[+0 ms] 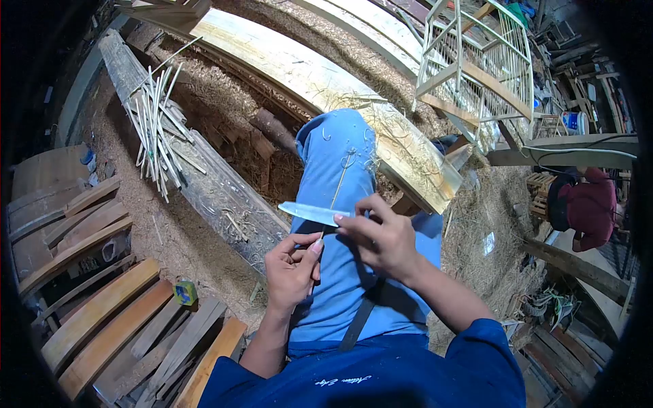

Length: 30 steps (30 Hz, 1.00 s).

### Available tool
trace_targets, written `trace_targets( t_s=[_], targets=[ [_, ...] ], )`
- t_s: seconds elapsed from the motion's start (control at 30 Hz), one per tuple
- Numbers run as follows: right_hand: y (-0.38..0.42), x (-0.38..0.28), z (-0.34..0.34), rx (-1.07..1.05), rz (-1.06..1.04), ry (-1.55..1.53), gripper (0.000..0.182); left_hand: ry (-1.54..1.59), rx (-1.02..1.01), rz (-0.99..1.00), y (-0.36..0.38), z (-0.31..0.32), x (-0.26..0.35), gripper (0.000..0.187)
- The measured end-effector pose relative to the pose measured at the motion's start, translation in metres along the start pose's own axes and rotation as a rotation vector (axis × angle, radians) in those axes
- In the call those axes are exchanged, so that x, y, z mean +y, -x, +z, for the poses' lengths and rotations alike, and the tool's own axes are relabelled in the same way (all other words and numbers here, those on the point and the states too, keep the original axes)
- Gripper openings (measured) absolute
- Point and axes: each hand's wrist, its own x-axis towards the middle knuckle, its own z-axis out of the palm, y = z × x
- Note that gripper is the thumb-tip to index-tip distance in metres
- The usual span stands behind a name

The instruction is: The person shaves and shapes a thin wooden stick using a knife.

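Note:
My right hand [386, 238] is closed around a knife [311, 213], its pale blade lying across my lap and pointing left. In my left hand [291, 272], thumb and fingers pinch the near end of a thin bamboo stick [339, 182]. The stick runs forward over my blue-trousered leg [326, 163], and the blade crosses it just ahead of the left fingertips. Curled shavings [350, 156] rest on the knee around the stick's far end. The knife's handle is mostly hidden in the right hand.
A bundle of thin sticks [155, 132] lies on a worn plank [224, 183] to the left. A wide board [286, 61] crosses ahead, strewn with shavings. A slatted cage [476, 68] stands front right. A person [590, 207] is far right. Wood pieces [112, 299] fill the lower left.

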Motion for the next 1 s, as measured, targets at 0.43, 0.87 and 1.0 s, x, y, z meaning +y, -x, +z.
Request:
trace_targets(
  t_s=[0.43, 0.87, 1.0],
  targets=[
    [-0.015, 0.027, 0.003, 0.209, 0.152, 0.001, 0.017, -0.009, 0.006, -0.004, 0.001, 0.001, 0.0, 0.017],
    [-0.002, 0.004, 0.006, 0.082, 0.02, 0.082, 0.026, -0.014, 0.02, 0.078, -0.004, 0.004, -0.003, 0.018],
    [-0.003, 0.002, 0.004, 0.073, 0.017, 0.108, 0.021, -0.002, 0.021, 0.055, -0.004, 0.004, -0.003, 0.018]
  ],
)
